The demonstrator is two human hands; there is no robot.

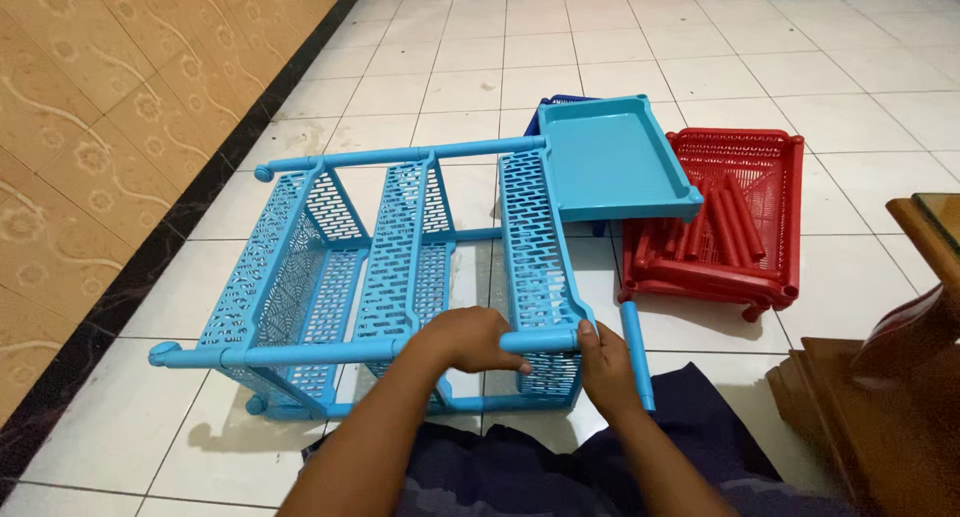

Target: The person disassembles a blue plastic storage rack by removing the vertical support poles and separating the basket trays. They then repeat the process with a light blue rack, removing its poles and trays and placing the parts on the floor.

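Note:
A light blue plastic shelf rack [400, 267] lies on its side on the white tiled floor, with three perforated baskets joined by tubes. My left hand [468, 339] is wrapped around the near horizontal tube [300, 353]. My right hand [603, 362] grips the right end of that tube at the corner of the rightmost basket. A loose blue tube [636, 347] lies on the floor just right of my right hand. A solid blue tray [612, 160] rests against the far right end of the rack.
Red perforated baskets [745, 217] are stacked with several red tubes inside, right of the blue tray. A dark blue basket [545, 112] peeks out behind the tray. Wooden furniture [880, 397] stands at the right. A patterned wall [90, 107] runs along the left.

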